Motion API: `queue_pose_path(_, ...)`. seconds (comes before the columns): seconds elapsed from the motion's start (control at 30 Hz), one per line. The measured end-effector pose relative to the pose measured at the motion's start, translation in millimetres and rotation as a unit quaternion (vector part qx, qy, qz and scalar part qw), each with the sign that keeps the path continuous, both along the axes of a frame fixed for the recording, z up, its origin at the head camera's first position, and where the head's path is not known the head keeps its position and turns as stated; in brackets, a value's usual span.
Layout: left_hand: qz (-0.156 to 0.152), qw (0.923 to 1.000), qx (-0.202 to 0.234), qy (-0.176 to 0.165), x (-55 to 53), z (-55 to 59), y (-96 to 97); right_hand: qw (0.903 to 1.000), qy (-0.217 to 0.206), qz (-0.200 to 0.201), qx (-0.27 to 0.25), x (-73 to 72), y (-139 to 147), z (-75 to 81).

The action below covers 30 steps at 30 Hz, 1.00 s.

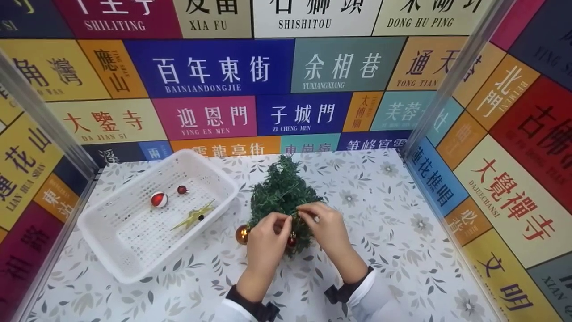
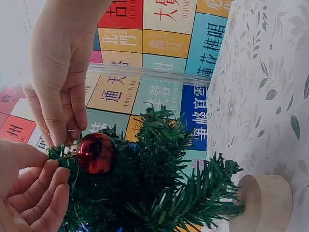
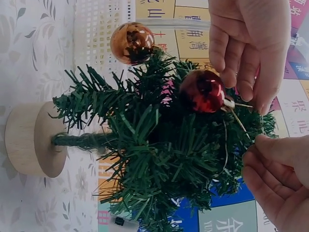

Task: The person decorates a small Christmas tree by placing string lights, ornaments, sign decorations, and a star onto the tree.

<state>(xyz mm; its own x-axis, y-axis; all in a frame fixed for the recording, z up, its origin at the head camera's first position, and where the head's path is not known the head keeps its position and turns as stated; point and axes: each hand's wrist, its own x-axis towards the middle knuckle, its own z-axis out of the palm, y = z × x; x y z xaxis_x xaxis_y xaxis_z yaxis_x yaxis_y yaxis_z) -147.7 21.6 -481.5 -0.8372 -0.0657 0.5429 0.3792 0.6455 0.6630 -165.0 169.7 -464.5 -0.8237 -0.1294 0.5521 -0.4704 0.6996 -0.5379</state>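
Delicately, the left hand and the right hand pinch the red ball's thin gold string between thumb and forefinger, the other fingers loosely bent. From overhead, that ball hangs at six o'clock on the small tree, an orange ball between seven and eight, a white basket at nine.

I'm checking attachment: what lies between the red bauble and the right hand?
A thin gold cord stretches between the red bauble and right hand in the right wrist view.
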Motion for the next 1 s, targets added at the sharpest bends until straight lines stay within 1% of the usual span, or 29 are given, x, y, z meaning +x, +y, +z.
queue_pose_path(0.1, 0.009, 0.9997, -0.017, 0.016, 0.4, -2.7, -0.5, 1.0, 0.003, 0.0, 0.006, -1.3, -1, -4.1)
queue_pose_path(0.23, 0.02, 0.9985, -0.038, 0.033, 1.7, -7.5, -3.0, 0.9999, 0.002, 0.013, 0.0, 0.4, -2, -7.3)
queue_pose_path(0.37, 0.019, 0.9974, -0.056, 0.042, 2.8, -11.6, -5.5, 0.9998, -0.008, 0.018, -0.005, 2.5, -2, -8.1)
queue_pose_path(0.53, 0.013, 0.9967, -0.067, 0.044, 3.7, -14.8, -8.0, 0.9994, -0.017, 0.028, -0.01, 3.0, -1, -9.4)
queue_pose_path(0.7, 0.011, 0.9969, -0.07, 0.035, 3.0, -15.5, -10.6, 0.9992, -0.001, 0.035, -0.02, 3.9, 6, -11.8)
queue_pose_path(0.83, 0.011, 0.9973, -0.068, 0.023, 3.6, -15.2, -12.6, 0.9987, 0.027, 0.018, -0.038, 5.2, 19, -18.7)
queue_pose_path(0.93, 0.005, 0.9981, -0.06, 0.012, 5.0, -16.2, -15.9, 0.998, 0.03, -0.02, -0.052, 7.1, 34, -29.8)
queue_pose_path(1.0, -0.002, 0.9987, -0.05, 0.009, 5.9, -17.5, -20.0, 0.9963, 0.014, -0.057, -0.064, 9.5, 45, -39.1)
